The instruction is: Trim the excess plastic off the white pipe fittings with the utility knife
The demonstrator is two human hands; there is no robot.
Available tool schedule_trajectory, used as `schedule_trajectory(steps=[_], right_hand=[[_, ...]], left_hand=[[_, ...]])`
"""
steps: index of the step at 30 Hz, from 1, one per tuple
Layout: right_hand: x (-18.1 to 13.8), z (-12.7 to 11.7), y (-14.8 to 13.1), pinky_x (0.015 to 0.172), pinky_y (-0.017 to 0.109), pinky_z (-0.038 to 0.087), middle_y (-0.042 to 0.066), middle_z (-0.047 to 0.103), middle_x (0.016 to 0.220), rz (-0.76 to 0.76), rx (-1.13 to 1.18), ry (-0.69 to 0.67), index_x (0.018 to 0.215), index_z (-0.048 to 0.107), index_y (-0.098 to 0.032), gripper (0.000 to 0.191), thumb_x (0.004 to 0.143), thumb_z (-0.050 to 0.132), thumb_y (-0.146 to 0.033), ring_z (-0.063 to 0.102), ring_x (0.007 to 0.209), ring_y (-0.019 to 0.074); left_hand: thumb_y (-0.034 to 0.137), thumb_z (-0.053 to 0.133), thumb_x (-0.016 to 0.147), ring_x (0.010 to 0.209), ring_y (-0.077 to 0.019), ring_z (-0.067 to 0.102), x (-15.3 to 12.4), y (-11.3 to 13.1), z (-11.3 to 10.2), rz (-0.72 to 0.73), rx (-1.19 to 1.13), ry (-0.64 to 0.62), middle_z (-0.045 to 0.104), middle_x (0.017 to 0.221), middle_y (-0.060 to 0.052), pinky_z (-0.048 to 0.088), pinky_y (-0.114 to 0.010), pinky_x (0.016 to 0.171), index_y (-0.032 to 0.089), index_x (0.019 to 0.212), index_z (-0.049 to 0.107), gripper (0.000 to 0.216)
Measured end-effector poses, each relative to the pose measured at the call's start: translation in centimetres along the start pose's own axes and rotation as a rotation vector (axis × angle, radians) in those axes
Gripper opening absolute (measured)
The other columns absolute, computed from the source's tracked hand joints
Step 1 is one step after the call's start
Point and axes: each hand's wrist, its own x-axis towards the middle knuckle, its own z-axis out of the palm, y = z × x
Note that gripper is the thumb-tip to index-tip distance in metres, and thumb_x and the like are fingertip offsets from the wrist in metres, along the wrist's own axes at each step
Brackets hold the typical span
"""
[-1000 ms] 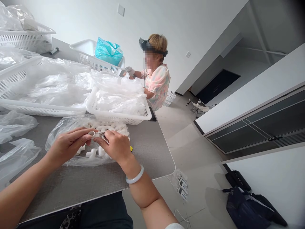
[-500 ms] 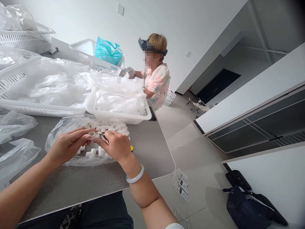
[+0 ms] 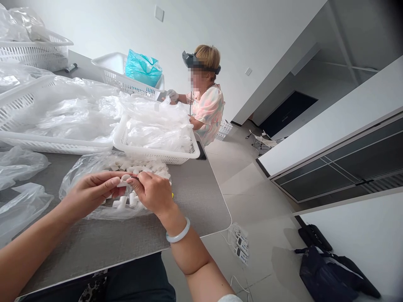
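White plastic pipe fitting [image 3: 124, 181], ring end showing, pinched in left fingers [image 3: 105, 182], thin dark tip [image 3: 135, 178] touching it; more fittings [image 3: 124, 203] heaped in clear plastic bag [image 3: 71, 188] on worktop [image 3: 201, 201].

a co-worker [image 3: 206, 113] in a patterned blouse (head camera strapped on, one gloved hand raised) is beyond a white basket [image 3: 151, 156] heaped with clear plastic bags. a blue bag [image 3: 141, 69] sits in another basket [image 3: 119, 82]. a black bag [image 3: 327, 274] lies on the floor near a dark cabinet [image 3: 330, 167].
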Motion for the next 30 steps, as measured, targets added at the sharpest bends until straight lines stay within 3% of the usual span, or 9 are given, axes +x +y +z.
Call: schedule_trajectory(steps=[3, 9, 15, 18, 22, 30], right_hand=[[-0.1, -0.2, 0.1, 0.050, 0.019, 0.035, 0.002, 0.068, 0.071, 0.014, 0.013, 0.002, 0.079, 0.065, -0.018, 0.064, 0.106, 0.042, -0.071, 0.065, 0.063, 0.0108], [0.1, 0.2, 0.3, 0.047, 0.020, 0.030, 0.000, 0.059, 0.063, -0.022, -0.001, 0.048, 0.072, 0.058, -0.019, 0.069, 0.106, 0.037, -0.075, 0.057, 0.055, 0.0098], [0.0, 0.5, 0.3, 0.047, 0.020, 0.028, -0.001, 0.054, 0.060, -0.029, -0.049, 0.075, 0.072, 0.056, -0.020, 0.070, 0.103, 0.038, -0.079, 0.053, 0.054, 0.0103], [-0.1, 0.2, 0.1, 0.048, 0.021, 0.031, 0.000, 0.057, 0.062, -0.013, -0.037, 0.034, 0.073, 0.059, -0.020, 0.069, 0.104, 0.038, -0.078, 0.056, 0.056, 0.0111], [-0.1, 0.0, -0.3, 0.051, 0.022, 0.034, 0.001, 0.062, 0.064, -0.006, -0.022, -0.017, 0.075, 0.066, -0.020, 0.064, 0.106, 0.045, -0.072, 0.062, 0.062, 0.0133], [-0.2, 0.5, -0.2, 0.054, 0.021, 0.038, 0.003, 0.065, 0.071, 0.049, -0.009, 0.002, 0.085, 0.072, -0.019, 0.056, 0.104, 0.054, -0.069, 0.063, 0.066, 0.0134]], left_hand=[[0.054, 0.065, 0.092, 0.076, -0.0302, 0.078, -0.1, -0.2, -0.3, -0.054, -0.064, -0.030, 0.083, 0.104, -0.015, 0.066, -0.040, 0.062, 0.022, 0.112, 0.084, 0.043], [0.051, 0.072, 0.087, 0.069, -0.0287, 0.077, 0.2, -0.5, -0.5, -0.070, -0.104, -0.015, 0.083, 0.091, -0.013, 0.066, -0.039, 0.058, 0.023, 0.108, 0.086, 0.038], [0.046, 0.080, 0.083, 0.075, -0.0288, 0.078, 0.2, 0.0, -0.3, -0.057, -0.172, -0.018, 0.083, 0.112, -0.012, 0.066, -0.037, 0.057, 0.027, 0.107, 0.087, 0.031], [0.046, 0.082, 0.080, 0.092, -0.0332, 0.079, 0.2, 0.2, 0.0, -0.015, -0.101, 0.035, 0.079, 0.127, -0.010, 0.066, -0.037, 0.061, 0.031, 0.102, 0.087, 0.028], [0.049, 0.079, 0.083, 0.117, -0.0407, 0.074, 0.1, 0.3, 0.2, 0.066, -0.006, 0.088, 0.080, 0.125, -0.010, 0.069, -0.041, 0.070, 0.033, 0.098, 0.087, 0.024], [0.050, 0.076, 0.087, 0.128, -0.0408, 0.071, -0.2, 1.0, 0.1, 0.083, -0.018, 0.065, 0.076, 0.132, -0.009, 0.070, -0.040, 0.077, 0.034, 0.104, 0.086, 0.025]])
